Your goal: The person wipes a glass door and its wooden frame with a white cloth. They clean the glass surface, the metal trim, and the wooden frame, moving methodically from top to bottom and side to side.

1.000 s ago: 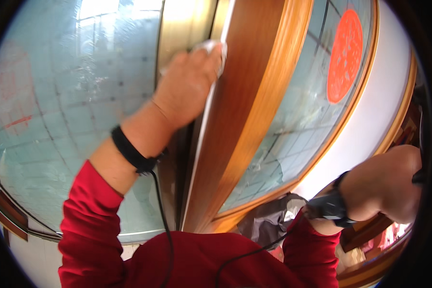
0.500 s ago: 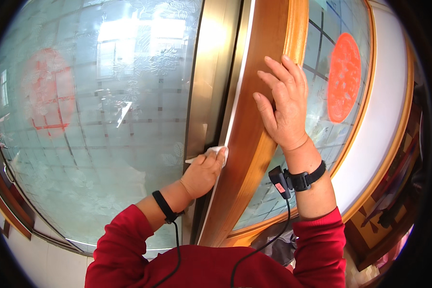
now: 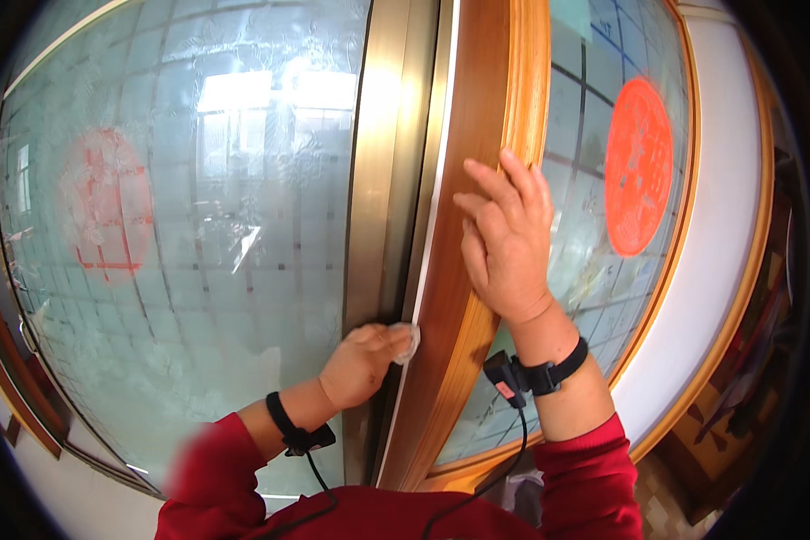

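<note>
A crumpled white cloth [image 3: 409, 343] is pinched in the fingers of my left hand [image 3: 362, 362]. It presses against the edge where the metal door frame [image 3: 380, 180] meets the white strip of the wooden door frame [image 3: 479, 135]. My right hand [image 3: 513, 247] rests on the wooden frame's moulded edge, fingers partly bent and apart, holding nothing. To the left stands a frosted glass panel [image 3: 270, 180] with faint patterns. Both wrists wear black straps with cables.
A red oval paper cutout [image 3: 639, 166] sticks to the patterned glass right of the wooden frame. A fainter red oval [image 3: 108, 205] shows on the left panel. Beyond the right glass is a white wall [image 3: 720, 180], with wooden furniture [image 3: 720, 432] at lower right.
My left hand has moved down along the frame edge with the cloth. My right hand sits lower on the wooden frame, and the view has shifted slightly.
</note>
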`<state>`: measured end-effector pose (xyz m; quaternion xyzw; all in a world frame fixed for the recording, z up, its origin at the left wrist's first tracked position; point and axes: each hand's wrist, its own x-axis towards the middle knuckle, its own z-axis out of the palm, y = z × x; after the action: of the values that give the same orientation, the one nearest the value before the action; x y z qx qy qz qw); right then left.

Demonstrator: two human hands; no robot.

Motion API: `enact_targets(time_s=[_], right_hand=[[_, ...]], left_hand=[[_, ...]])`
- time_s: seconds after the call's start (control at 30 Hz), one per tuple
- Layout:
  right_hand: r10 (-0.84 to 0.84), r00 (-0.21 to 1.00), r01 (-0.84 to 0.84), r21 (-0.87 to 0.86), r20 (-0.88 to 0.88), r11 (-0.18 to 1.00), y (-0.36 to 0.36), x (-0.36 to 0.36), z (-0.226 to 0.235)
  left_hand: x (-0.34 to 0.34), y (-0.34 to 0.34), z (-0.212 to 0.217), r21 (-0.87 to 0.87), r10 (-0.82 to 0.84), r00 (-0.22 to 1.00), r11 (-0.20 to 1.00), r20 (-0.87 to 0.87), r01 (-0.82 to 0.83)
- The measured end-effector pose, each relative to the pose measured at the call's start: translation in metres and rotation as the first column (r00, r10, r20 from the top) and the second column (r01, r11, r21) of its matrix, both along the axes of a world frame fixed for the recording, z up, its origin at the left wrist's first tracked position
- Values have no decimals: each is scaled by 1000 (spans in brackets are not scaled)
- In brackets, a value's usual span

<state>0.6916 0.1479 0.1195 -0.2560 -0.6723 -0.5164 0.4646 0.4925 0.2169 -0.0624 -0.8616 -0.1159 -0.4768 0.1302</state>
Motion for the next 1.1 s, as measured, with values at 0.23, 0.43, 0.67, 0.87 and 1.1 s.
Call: enact_targets(time_s=[0.23, 0.43, 0.67, 0.87, 1.1], right_hand=[[46, 999, -46, -12, 3, 999, -2, -5, -2], [100, 995, -100, -12, -12, 995, -2, -5, -4], [103, 994, -104, -15, -21, 994, -5, -10, 2], [138, 989, -138, -11, -46, 990, 0, -3, 1], [160, 986, -160, -7, -48, 987, -1, -3, 0]], left_hand=[[-3, -3, 200, 408, 43, 883, 875, 467, -259], [20, -4, 350, 449, 94, 773, 767, 627, -458], [35, -4, 445, 229, 261, 723, 833, 640, -504], [45, 22, 467, 292, 363, 704, 723, 610, -626], [57, 40, 455, 401, 571, 597, 443, 563, -802]])
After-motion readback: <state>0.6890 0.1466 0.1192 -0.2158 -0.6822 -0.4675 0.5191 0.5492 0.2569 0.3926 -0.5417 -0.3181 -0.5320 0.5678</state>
